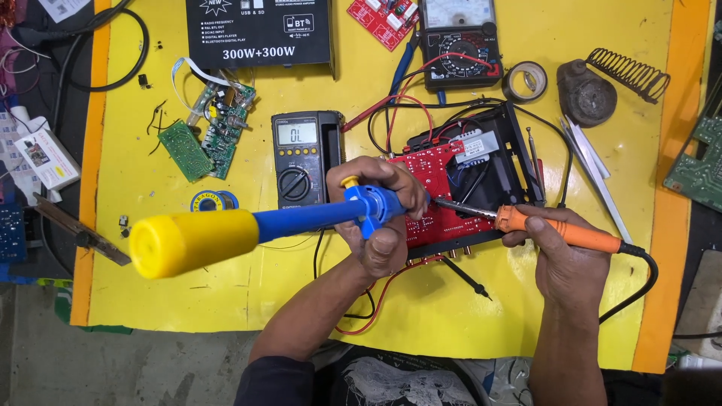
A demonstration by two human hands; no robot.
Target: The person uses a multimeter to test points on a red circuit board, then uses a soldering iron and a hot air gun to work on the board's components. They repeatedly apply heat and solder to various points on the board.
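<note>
Left hand (380, 218): fingers clamped round the blue barrel of the solder sucker (248, 225), its yellow end pointing toward the counter's left edge.
Red circuit board (440, 192): mid-counter (226, 301), just beyond the left fingers, the sucker's tip at it.
Right hand (568, 259): fingers closed on the orange soldering iron (560, 229), its metal tip touching the board.

The one camera sits on my head and looks almost straight down at the yellow table top (466, 316) from close above. My left hand (380, 218) and right hand (560, 259) reach up from the bottom edge, near mid-frame. The far side of the table runs along the top.
</note>
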